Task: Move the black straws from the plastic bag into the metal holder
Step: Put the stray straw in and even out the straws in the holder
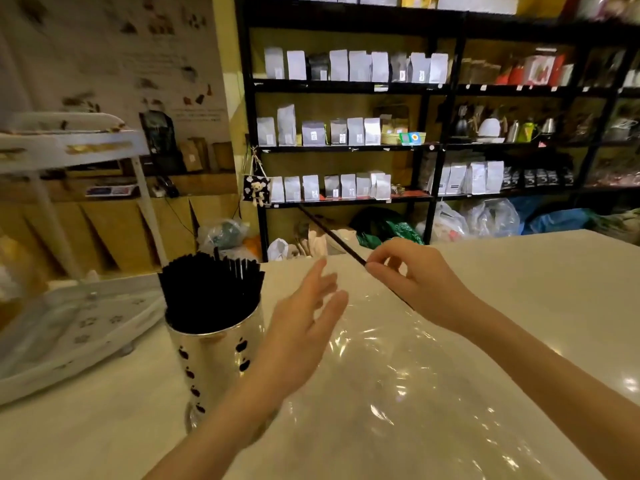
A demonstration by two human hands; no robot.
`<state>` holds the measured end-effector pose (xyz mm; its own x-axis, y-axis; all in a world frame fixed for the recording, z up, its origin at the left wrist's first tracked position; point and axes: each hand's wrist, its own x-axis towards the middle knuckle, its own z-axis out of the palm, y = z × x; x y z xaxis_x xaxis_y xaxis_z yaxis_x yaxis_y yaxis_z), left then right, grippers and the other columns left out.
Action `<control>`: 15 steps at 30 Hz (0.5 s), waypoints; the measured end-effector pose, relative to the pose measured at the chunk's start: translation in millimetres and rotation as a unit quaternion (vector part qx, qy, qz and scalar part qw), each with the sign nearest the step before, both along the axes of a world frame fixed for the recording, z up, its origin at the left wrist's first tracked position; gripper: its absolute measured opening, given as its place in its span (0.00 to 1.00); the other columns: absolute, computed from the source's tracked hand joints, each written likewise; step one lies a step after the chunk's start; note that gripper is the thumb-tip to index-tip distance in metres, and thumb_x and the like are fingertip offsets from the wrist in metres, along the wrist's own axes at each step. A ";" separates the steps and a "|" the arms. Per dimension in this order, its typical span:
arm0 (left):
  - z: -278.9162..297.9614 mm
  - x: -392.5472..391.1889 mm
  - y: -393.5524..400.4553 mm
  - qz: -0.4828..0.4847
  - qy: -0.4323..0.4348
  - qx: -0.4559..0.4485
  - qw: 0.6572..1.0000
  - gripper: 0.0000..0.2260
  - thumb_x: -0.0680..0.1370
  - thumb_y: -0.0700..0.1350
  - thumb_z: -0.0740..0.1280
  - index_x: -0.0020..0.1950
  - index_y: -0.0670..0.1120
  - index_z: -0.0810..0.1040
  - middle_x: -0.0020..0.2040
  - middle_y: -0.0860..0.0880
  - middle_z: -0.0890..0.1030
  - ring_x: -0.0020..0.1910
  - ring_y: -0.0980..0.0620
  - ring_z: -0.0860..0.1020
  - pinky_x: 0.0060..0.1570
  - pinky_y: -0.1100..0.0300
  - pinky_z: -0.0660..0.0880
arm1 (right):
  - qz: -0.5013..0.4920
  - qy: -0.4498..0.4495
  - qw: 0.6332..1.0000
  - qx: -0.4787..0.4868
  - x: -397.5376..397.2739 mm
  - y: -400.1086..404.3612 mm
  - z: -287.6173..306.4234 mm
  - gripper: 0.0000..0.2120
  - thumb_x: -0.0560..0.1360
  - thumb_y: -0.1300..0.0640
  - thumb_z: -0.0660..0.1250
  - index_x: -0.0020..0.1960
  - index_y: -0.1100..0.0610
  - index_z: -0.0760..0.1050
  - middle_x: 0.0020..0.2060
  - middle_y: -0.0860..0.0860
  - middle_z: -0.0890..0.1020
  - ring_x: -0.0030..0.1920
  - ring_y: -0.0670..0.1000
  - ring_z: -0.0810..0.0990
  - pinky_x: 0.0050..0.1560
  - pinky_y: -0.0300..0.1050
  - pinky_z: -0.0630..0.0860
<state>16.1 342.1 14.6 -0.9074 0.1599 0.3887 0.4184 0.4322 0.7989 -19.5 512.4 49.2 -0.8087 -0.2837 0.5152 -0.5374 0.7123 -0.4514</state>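
A smooth, pale, glossy counter (519,289) fills the lower view, and behind it stands a tall black shelving unit (433,140) stacked with matte grey and white pouches. Flat on the counter, to the right of the metal holder (214,362), lies the clear plastic bag (398,375), crinkled and glinting. To the left of the holder sits a white tray (69,334) with a raised rim. The holder is a shiny upright cylinder with dark cut-out shapes down its wall, packed with thin black straws (211,289) that fan out above its rim. Just right of the holder, the left hand (301,330) hovers over the bag's edge with fingers straight and spread, holding nothing. Farther right of the holder, the right hand (415,282) pinches one slender black straw (332,235) at its lower end between fingertips; the straw slants up and away to the left, toward the shelving.
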 end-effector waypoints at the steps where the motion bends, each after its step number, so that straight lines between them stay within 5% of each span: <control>1: 19.2 0.2 -6.7 0.011 0.025 0.062 0.998 0.22 0.77 0.52 0.59 0.70 0.56 0.60 0.61 0.58 0.74 0.59 0.62 0.73 0.60 0.65 0.69 | 0.035 -0.010 0.999 -0.025 -1.4 -10.9 5.0 0.03 0.77 0.56 0.62 0.48 0.52 0.75 0.39 0.44 0.77 0.40 0.44 0.75 0.37 0.32 0.71; 6: 81.8 2.3 -48.4 0.059 0.161 0.178 0.969 0.15 0.76 0.44 0.63 0.62 0.50 0.69 0.49 0.51 0.83 0.49 0.57 0.81 0.52 0.58 0.78 | 0.184 -0.075 0.975 -0.097 -4.8 -61.8 25.8 0.06 0.78 0.56 0.60 0.44 0.49 0.73 0.37 0.44 0.81 0.42 0.43 0.80 0.38 0.30 0.74; 10: 98.5 -1.4 -81.9 0.092 0.207 0.203 0.953 0.18 0.74 0.38 0.66 0.61 0.52 0.68 0.45 0.49 0.83 0.44 0.54 0.83 0.48 0.60 0.79 | 0.244 -0.087 0.961 -0.100 -6.6 -91.3 31.8 0.05 0.78 0.57 0.60 0.45 0.51 0.73 0.34 0.46 0.81 0.40 0.48 0.81 0.45 0.44 0.78; 15: 90.0 -5.7 -116.2 0.108 0.190 0.222 0.950 0.13 0.73 0.36 0.66 0.57 0.44 0.74 0.44 0.47 0.83 0.40 0.54 0.84 0.45 0.61 0.79 | 0.285 -0.125 0.941 -0.136 -13.3 -112.0 30.6 0.07 0.77 0.61 0.61 0.46 0.53 0.76 0.32 0.45 0.81 0.36 0.40 0.81 0.42 0.33 0.77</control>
